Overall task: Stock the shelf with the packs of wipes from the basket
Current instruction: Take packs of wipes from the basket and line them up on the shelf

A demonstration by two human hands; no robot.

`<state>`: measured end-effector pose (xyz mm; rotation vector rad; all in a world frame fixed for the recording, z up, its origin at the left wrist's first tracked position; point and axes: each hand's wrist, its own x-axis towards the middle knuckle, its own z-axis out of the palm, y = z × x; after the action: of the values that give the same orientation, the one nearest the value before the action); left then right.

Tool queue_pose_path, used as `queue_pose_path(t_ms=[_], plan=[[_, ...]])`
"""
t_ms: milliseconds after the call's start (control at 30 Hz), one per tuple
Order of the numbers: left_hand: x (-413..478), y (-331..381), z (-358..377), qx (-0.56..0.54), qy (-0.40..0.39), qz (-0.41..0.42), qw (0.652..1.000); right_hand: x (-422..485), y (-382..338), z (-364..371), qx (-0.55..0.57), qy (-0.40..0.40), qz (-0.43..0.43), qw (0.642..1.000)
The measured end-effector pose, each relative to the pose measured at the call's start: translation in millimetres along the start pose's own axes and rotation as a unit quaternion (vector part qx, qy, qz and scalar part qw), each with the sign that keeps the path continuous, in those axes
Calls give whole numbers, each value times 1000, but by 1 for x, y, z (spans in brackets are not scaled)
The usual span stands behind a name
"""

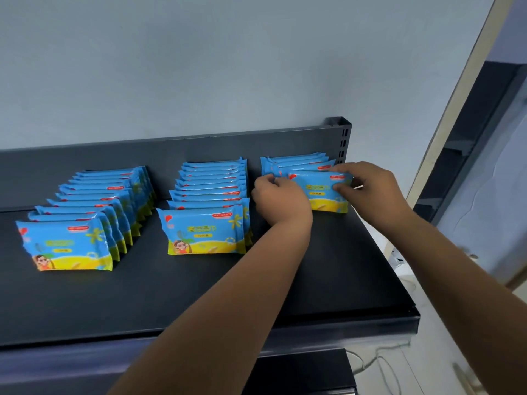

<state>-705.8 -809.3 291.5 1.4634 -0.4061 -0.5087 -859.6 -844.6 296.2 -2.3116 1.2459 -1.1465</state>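
— What is hard to make out here?

— Quite a bit. The left hand (281,202) covers the left end of the blue-and-yellow plastic pack of wipes (322,189), so the fingertips there are hidden. Its fingers curl in and grip that end. The right hand (368,189) pinches the other end, thumb on the printed face, fingers over the top edge. In the right row (293,162) behind it, only the top strips of the packs show. It is the same in the middle row (204,232) and the left row (65,246): only each front pack shows its whole face. The small print is too blurred to read, and the pale cables (379,363) on the floor at the right are smeared.

— Where is that pack, and which way does it lie?

— It stands on its long lower edge near the right end of the dark grey metal shelf (199,295), at the front of the right row, which sits between it and the grey back panel (114,158). Its long axis runs left to right, along the panel. The printed face looks toward the person, yellow band down.
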Motion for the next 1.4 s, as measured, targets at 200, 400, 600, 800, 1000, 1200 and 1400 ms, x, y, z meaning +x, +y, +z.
queue_pose_path(t_ms=[200,400,600,800,1000,1200,1400], plan=[[-11,-1,-10,35,-60,0,998,17,-5,20,-39,14,-46,998],[-15,-1,-17,44,-115,19,992,16,-12,29,-52,-2,42,998],[-11,1,-21,78,-167,21,983,16,-18,31,-34,-1,91,995],[-18,30,-26,188,-193,28,962,11,-25,25,-91,-9,102,991],[-36,44,-28,336,-226,155,901,-2,-39,19,-70,-2,72,995],[-42,61,-54,469,-194,366,780,-16,-65,4,-55,-1,27,998],[-21,74,-112,498,-100,419,753,-26,-122,13,-80,11,-55,995]])
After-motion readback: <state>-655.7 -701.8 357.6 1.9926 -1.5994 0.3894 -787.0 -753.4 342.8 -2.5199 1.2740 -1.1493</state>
